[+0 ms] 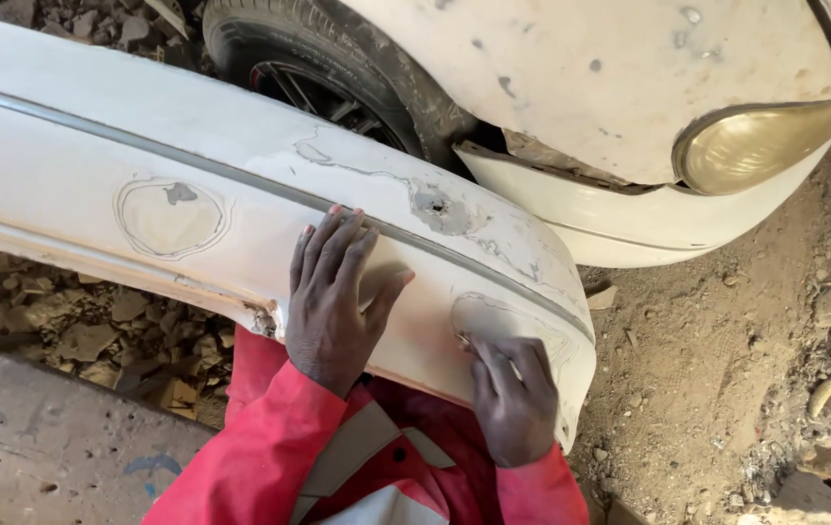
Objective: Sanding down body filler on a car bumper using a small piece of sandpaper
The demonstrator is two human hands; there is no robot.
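Observation:
A detached white car bumper (pixel 94 185) lies across my lap, with a grey trim line and sanded filler patches. My left hand (pixel 330 297) rests flat on its face below the trim line, fingers spread, holding nothing. My right hand (pixel 512 399) presses on a round grey filler patch (pixel 508 319) near the bumper's right end. Its fingers are held together over a small scrap of what looks like sandpaper (pixel 463 339); only an edge of the scrap shows at the fingertips. Red sleeves with grey bands cover both my arms.
A white car (pixel 610 78) stands just behind the bumper, with its front wheel (pixel 337 68) and a yellowed headlight (pixel 756 146). Dirt and stone rubble (pixel 94 331) cover the ground. A flat concrete slab (pixel 36 437) lies at the lower left.

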